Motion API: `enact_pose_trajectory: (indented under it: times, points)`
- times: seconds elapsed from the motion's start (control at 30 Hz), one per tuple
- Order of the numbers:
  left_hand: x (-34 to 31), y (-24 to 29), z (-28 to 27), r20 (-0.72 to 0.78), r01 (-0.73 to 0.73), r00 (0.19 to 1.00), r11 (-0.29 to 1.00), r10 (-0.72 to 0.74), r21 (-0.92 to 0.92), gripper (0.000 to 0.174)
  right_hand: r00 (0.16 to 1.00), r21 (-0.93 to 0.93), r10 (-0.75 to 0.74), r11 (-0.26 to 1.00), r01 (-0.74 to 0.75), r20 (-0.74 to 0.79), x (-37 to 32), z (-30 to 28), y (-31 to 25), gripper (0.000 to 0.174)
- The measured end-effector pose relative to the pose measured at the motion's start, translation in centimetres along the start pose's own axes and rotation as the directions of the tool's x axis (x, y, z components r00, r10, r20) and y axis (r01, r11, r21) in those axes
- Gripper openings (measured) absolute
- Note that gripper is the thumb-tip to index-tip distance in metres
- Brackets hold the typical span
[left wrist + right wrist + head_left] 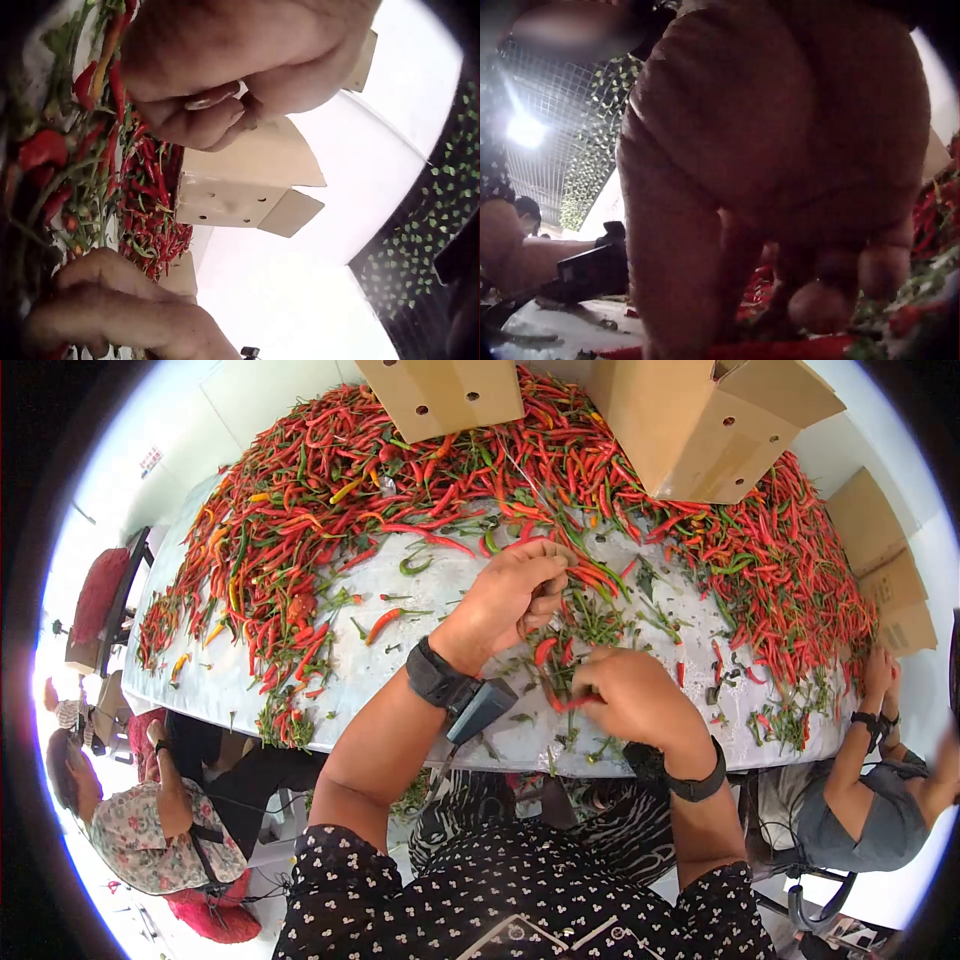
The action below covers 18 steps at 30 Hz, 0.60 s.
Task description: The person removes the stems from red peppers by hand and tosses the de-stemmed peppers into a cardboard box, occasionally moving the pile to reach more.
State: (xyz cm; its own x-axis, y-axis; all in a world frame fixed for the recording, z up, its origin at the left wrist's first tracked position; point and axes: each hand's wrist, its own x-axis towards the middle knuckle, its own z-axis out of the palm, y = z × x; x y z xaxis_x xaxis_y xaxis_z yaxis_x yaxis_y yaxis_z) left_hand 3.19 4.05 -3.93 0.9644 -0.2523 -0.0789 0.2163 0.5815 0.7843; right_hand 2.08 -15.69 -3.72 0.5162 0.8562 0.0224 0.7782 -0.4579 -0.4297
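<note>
My left hand (510, 600) is over the middle of the table, fingers curled. Its thumb and forefinger pinch by a few red and orange chili peppers (597, 576); in the left wrist view an orange-red chili pepper (111, 49) runs past these fingertips. Closer to the table's front edge, my right hand (640, 695) pinches a curved red chili pepper (562, 700), which sticks out to the left of its fingers. Along the bottom of the right wrist view, a red chili pepper (780, 349) lies under the fingertips. Green stems (590, 622) and small peppers lie between the hands.
A large heap of red chili peppers (330, 455) covers the table's back and both sides. Two cardboard boxes (445, 398) stand in it. Loose peppers and stem bits dot the pale tabletop (370, 680). One person (165, 820) sits at the left, another (870, 810) at the right.
</note>
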Motion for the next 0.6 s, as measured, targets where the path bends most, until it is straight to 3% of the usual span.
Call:
enact_pose_trajectory:
  times: [0.07, 0.13, 0.17, 0.2, 0.27, 0.43, 0.5, 0.53, 0.6]
  points:
    - [-0.1, -0.1, 0.3, -0.046, 0.034, 0.998, 0.997, -0.031, 0.065, 0.007, 0.995, 0.028, -0.033, 0.999, 0.035, -0.094, 0.3, -0.4, 0.8, 0.013]
    - [-0.3, -0.2, 0.5, -0.032, 0.046, 0.999, 0.993, -0.042, 0.107, 0.008, 0.925, 0.464, 0.333, 0.859, -0.217, -0.184, 0.7, -2.2, 0.9, 0.01]
    - [-0.4, -0.2, 0.6, -0.023, 0.057, 0.998, 0.987, -0.054, 0.147, 0.009, 0.876, 0.631, 0.428, 0.748, -0.206, -0.222, 0.8, -2.4, 1.1, 0.009]
    - [-0.4, -0.4, 0.8, -0.019, 0.053, 0.999, 0.987, -0.05, 0.149, 0.009, 0.876, 0.628, 0.426, 0.751, -0.203, -0.226, 0.8, -2.5, 1.7, 0.009]
    - [-0.5, -0.9, 1.1, -0.017, 0.081, 0.997, 0.94, -0.08, 0.331, 0.015, 0.796, 0.83, 0.534, 0.552, -0.074, -0.284, 0.9, -2.7, 2.6, 0.01]
    - [-1.0, -1.1, 2.3, 0.045, 0.067, 0.993, 0.829, -0.11, 0.555, 0.019, 0.692, 0.801, 0.561, 0.598, 0.042, -0.455, 1.3, -2.3, 1.8, 0.008]
    - [-1.0, -1.3, 2.2, 0.047, 0.045, 0.995, 0.823, -0.087, 0.566, 0.019, 0.594, 0.649, 0.487, 0.757, 0.079, -0.641, 1.5, -2.1, 1.2, 0.008]
    - [-1.0, -1.4, 2.2, 0.049, 0.027, 0.997, 0.817, -0.067, 0.575, 0.019, 0.593, 0.648, 0.486, 0.757, 0.081, -0.642, 1.6, -2.1, 0.7, 0.008]
    - [-1.0, -1.3, 2.3, 0.039, 0.029, 0.997, 0.81, -0.063, 0.586, 0.019, 0.547, 0.356, 0.242, 0.928, 0.111, -0.801, 1.6, -2.4, -0.1, 0.01]
